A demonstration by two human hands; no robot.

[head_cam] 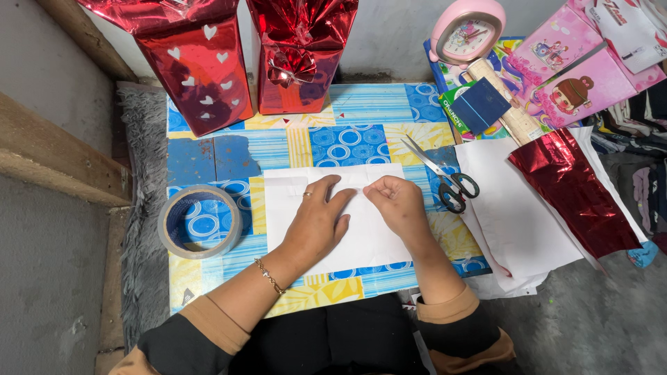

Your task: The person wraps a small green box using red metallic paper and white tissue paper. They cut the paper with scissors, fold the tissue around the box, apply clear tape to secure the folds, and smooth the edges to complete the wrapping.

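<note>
Paper (361, 229) folds best when the left hand (316, 226) lies flat and open on it while the right hand (396, 205) pinches its top edge tight.

Floor (597, 326): grey and rough like bare concrete, flecked with small scraps at the right.
Wall (396, 35): pale grey plaster ran along the far edge, scuffed dark where it met the floor.
Wooden beam (55, 163): a brown plank crossed the left side at a slant, a second one above it near the corner.
Rug (142, 208): a shaggy grey mat lay under the work surface, its fringe showing at the left.
Work surface (361, 139): a low board covered in blue and yellow patterned sheet, worn through in one dark blue patch.
Light: even and soft, with faint shadows only.
</note>
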